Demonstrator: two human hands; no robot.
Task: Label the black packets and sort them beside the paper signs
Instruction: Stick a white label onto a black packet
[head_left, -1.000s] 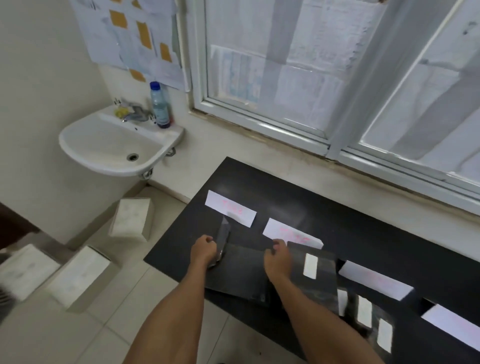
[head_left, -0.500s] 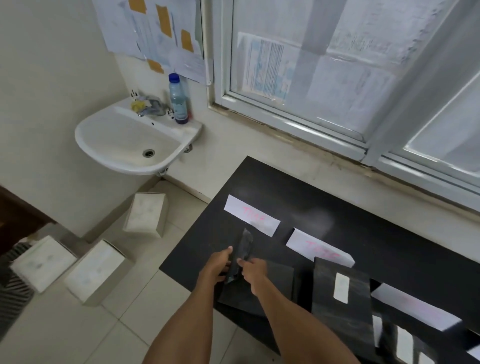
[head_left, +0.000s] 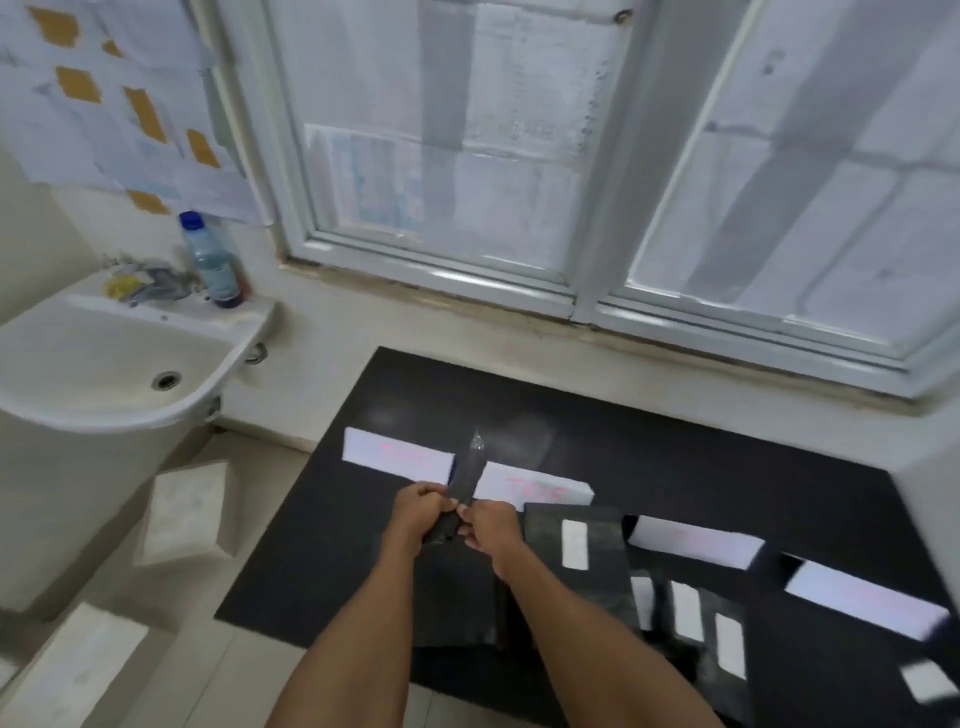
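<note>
Both my hands hold one thin black packet (head_left: 467, 475) edge-on above the black table (head_left: 675, 467). My left hand (head_left: 418, 514) grips its lower left side and my right hand (head_left: 488, 527) pinches its lower right side. Below my hands lies an unlabelled black packet (head_left: 457, 597). To the right a black packet with a white label (head_left: 574, 543) lies flat, and further right several labelled packets (head_left: 691, 618) overlap. White paper signs with pink writing lie in a row: one (head_left: 397, 457) at the left, another (head_left: 535, 488) behind my hands, a third (head_left: 696, 540) and one more (head_left: 862, 603) at the right.
A white sink (head_left: 114, 364) with a tap and a blue-capped bottle (head_left: 210, 260) stands at the left. White boxes (head_left: 187, 512) lie on the tiled floor beside the table. A window (head_left: 519, 156) runs along the wall behind the table.
The camera has swung left and up. My hands have lifted the thin black packet higher, in front of the paper signs, and both still hold it.
</note>
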